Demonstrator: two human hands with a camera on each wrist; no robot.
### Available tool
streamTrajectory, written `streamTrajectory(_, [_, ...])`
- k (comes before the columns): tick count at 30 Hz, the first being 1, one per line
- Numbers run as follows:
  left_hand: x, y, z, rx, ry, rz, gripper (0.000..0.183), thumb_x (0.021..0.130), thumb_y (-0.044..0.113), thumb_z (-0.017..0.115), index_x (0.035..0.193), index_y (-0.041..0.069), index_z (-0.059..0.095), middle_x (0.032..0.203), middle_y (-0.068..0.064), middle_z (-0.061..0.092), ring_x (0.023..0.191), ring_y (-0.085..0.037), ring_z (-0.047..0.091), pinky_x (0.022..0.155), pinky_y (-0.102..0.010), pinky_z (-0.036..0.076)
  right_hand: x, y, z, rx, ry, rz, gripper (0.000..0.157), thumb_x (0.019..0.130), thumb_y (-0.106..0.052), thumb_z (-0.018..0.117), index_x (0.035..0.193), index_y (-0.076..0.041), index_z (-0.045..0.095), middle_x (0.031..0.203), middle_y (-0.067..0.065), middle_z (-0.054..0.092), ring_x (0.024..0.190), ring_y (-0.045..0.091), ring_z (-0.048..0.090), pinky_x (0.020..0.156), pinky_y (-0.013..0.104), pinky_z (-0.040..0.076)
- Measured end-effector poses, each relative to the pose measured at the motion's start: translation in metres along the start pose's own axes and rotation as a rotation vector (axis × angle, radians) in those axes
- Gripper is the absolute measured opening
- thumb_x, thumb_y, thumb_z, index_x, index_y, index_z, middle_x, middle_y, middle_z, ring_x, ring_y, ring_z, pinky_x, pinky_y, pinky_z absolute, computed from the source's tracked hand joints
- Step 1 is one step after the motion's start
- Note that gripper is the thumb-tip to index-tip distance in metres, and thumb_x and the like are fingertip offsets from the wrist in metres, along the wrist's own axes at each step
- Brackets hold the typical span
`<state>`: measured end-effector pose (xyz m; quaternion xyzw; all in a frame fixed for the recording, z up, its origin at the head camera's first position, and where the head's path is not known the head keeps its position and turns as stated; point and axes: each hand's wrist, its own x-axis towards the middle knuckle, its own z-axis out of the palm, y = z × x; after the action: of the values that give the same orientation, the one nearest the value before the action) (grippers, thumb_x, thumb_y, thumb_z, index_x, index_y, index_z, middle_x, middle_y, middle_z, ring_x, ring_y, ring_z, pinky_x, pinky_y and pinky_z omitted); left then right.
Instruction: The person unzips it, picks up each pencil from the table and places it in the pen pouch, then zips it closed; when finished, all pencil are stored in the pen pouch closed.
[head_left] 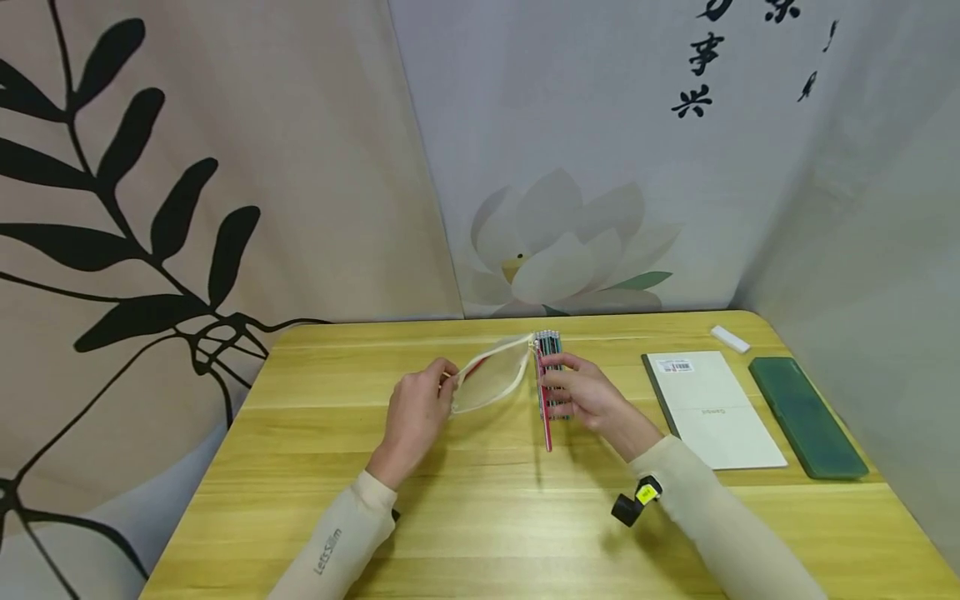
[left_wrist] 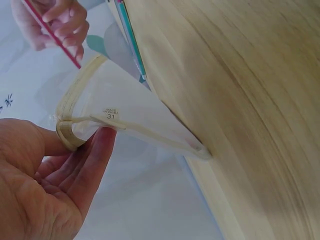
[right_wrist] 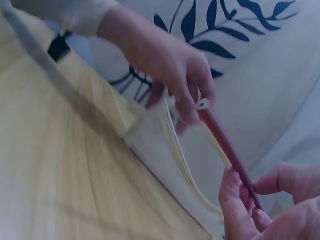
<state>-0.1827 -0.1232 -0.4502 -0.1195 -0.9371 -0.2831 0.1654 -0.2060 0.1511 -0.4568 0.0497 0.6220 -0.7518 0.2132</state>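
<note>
A translucent zip pouch (head_left: 491,379) with a cream zipper edge gapes at its mouth. My left hand (head_left: 422,408) pinches the pouch by one end of that edge; a small "31" label shows on it in the left wrist view. My right hand (head_left: 588,396) holds a slim red pencil (right_wrist: 227,142) between thumb and fingers, just beside the pouch's mouth. A red streak shows at the pouch in the head view. Close behind my right hand lies a row of several dark-striped pencils (head_left: 550,337), partly covered by the fingers.
Right of my right hand a pale notebook (head_left: 712,408) lies on the wooden table (head_left: 487,517). Beyond it sit a green case (head_left: 808,417) and a small white block (head_left: 730,338). Printed curtains hang along the table's back edge.
</note>
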Motion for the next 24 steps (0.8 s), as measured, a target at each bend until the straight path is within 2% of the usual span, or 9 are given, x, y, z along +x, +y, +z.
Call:
streamTrajectory(4, [0.000, 0.000, 0.001, 0.005, 0.003, 0.007, 0.008, 0.103, 0.014, 0.070, 0.106, 0.010, 0.076, 0.083, -0.003, 0.079, 0.054, -0.004, 0.058, 0.048, -0.022, 0.045, -0.005, 0.003, 0.015, 0.031, -0.063, 0.038, 0.040, 0.101, -0.001, 0.059, 0.139, 0.001, 0.050, 0.089, 0.002, 0.065, 0.072, 0.013, 0.063, 0.058, 0.025, 0.058])
streamTrajectory(8, [-0.001, 0.000, 0.001, -0.001, 0.002, 0.017, 0.008, 0.103, 0.014, 0.070, 0.106, 0.010, 0.076, 0.082, -0.003, 0.079, 0.054, -0.003, 0.058, 0.048, -0.022, 0.045, -0.002, 0.004, 0.028, 0.025, -0.075, 0.050, 0.036, 0.101, -0.002, 0.058, 0.136, 0.001, 0.052, 0.092, 0.002, 0.066, 0.078, 0.014, 0.064, 0.063, 0.028, 0.060])
streamTrajectory(12, [-0.002, 0.000, 0.002, -0.004, 0.005, 0.023, 0.006, 0.102, 0.014, 0.072, 0.104, 0.010, 0.076, 0.081, -0.002, 0.078, 0.054, -0.004, 0.057, 0.048, -0.022, 0.044, 0.007, 0.002, 0.040, 0.019, -0.027, 0.040, 0.026, 0.104, -0.004, 0.060, 0.129, -0.002, 0.056, 0.095, 0.002, 0.069, 0.088, 0.018, 0.068, 0.069, 0.030, 0.064])
streamTrajectory(15, [-0.003, 0.001, 0.003, -0.004, 0.008, 0.027, 0.005, 0.101, 0.013, 0.073, 0.103, 0.010, 0.076, 0.082, -0.004, 0.079, 0.055, -0.005, 0.057, 0.048, -0.022, 0.044, 0.015, 0.000, 0.049, 0.037, 0.023, 0.042, 0.025, 0.103, -0.004, 0.061, 0.128, -0.002, 0.058, 0.097, 0.004, 0.070, 0.093, 0.022, 0.070, 0.073, 0.031, 0.065])
streamTrajectory(20, [-0.004, 0.003, 0.003, 0.000, 0.008, 0.033, 0.004, 0.100, 0.013, 0.074, 0.102, 0.010, 0.076, 0.085, -0.007, 0.080, 0.057, -0.009, 0.061, 0.048, -0.022, 0.044, 0.024, -0.001, 0.062, 0.078, 0.078, 0.056, 0.034, 0.099, -0.002, 0.065, 0.132, 0.002, 0.058, 0.093, 0.007, 0.071, 0.091, 0.022, 0.070, 0.077, 0.034, 0.066])
streamTrajectory(24, [-0.005, 0.005, 0.004, 0.011, 0.006, 0.042, 0.004, 0.101, 0.013, 0.073, 0.102, 0.010, 0.076, 0.087, -0.008, 0.081, 0.060, -0.010, 0.064, 0.049, -0.022, 0.046, 0.030, -0.002, 0.070, 0.073, 0.114, 0.066, 0.038, 0.098, -0.003, 0.068, 0.133, 0.004, 0.056, 0.088, 0.008, 0.070, 0.082, 0.018, 0.071, 0.075, 0.033, 0.066])
